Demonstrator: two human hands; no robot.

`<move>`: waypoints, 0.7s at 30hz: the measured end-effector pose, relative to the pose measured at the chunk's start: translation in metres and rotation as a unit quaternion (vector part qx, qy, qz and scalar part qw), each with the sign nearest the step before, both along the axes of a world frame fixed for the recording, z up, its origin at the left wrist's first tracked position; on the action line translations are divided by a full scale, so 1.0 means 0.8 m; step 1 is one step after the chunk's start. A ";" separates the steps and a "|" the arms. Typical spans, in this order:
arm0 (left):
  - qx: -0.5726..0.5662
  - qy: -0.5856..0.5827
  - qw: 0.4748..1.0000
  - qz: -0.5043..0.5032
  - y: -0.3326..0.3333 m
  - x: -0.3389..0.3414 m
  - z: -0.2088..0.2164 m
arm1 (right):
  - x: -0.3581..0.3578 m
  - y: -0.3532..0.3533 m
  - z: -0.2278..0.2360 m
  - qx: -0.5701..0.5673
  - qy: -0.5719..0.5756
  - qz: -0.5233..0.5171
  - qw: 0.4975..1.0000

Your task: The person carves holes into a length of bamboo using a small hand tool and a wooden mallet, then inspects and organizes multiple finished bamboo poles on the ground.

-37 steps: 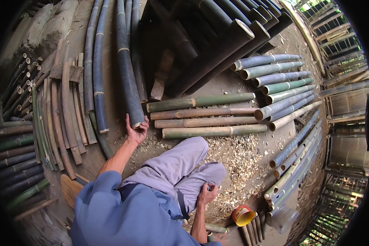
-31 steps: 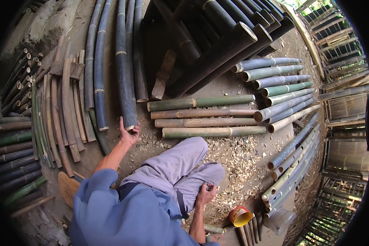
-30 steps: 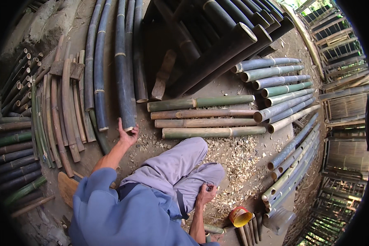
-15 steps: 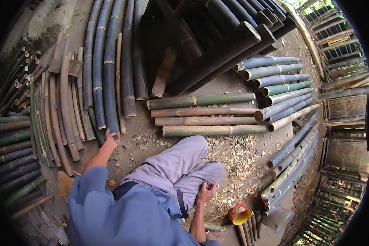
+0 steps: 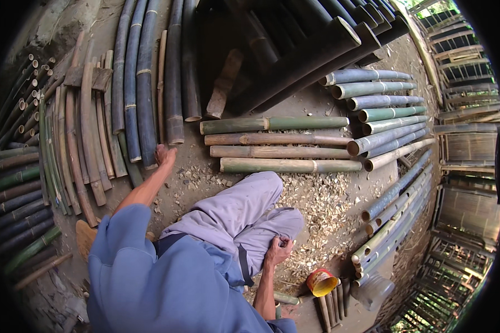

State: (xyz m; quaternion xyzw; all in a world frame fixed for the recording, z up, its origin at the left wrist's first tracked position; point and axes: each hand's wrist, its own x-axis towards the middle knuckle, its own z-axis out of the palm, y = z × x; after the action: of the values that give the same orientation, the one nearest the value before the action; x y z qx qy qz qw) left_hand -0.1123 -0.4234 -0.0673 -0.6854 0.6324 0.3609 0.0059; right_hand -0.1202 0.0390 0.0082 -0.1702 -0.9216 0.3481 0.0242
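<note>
My left hand is closed at the near end of a thin brown bamboo pole. This pole lies lengthwise between a dark bluish bamboo pole and another dark bamboo pole, whose cut ends are right beside my fingers. Over by my bent knee, my right hand has its fingers curled in against the light purple trousers. What those fingers hold, if anything, is hidden.
Short bamboo lengths lie crosswise ahead of my knees, with several more to the right. Wood chips cover the ground. A red and yellow container is at lower right. Thick dark bamboo is stacked at the back.
My left hand has moved slightly right and away from me, from the end of the dark bluish pole to the thin brown one. My right hand stays by the knee. The view has shifted slightly.
</note>
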 end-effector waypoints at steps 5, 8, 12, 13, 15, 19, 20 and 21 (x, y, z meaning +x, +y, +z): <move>-0.077 -0.087 0.993 0.009 -0.022 0.022 -0.068 | 0.002 0.000 -0.007 -0.021 0.003 0.013 1.000; -0.036 -0.056 0.997 0.033 -0.041 0.009 -0.085 | 0.003 0.001 -0.006 -0.012 -0.021 0.002 1.000; 0.096 -0.028 0.995 0.009 -0.035 -0.010 -0.097 | 0.002 0.003 -0.003 -0.016 -0.003 0.000 1.000; 0.039 -0.062 0.997 -0.022 -0.034 -0.010 -0.103 | 0.002 0.000 0.000 -0.024 -0.006 -0.001 1.000; 0.033 -0.077 0.996 -0.003 -0.033 -0.001 -0.114 | 0.001 -0.003 0.002 -0.027 -0.009 -0.005 1.000; 0.102 -0.026 0.994 0.036 -0.031 0.019 -0.127 | 0.002 -0.003 -0.002 -0.015 -0.004 0.006 1.000; 0.106 -0.017 0.994 0.031 -0.032 0.029 -0.127 | 0.002 -0.002 -0.002 -0.013 -0.001 0.013 1.000; 0.124 -0.004 0.992 0.011 -0.018 0.014 -0.116 | 0.000 0.008 -0.004 0.000 0.002 -0.003 1.000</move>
State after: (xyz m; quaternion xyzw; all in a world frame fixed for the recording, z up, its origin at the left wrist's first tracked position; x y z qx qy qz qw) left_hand -0.1011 -0.4378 -0.1597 -0.6877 0.5753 0.4338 0.0891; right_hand -0.1200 0.0452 0.0053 -0.1727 -0.9208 0.3486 0.0274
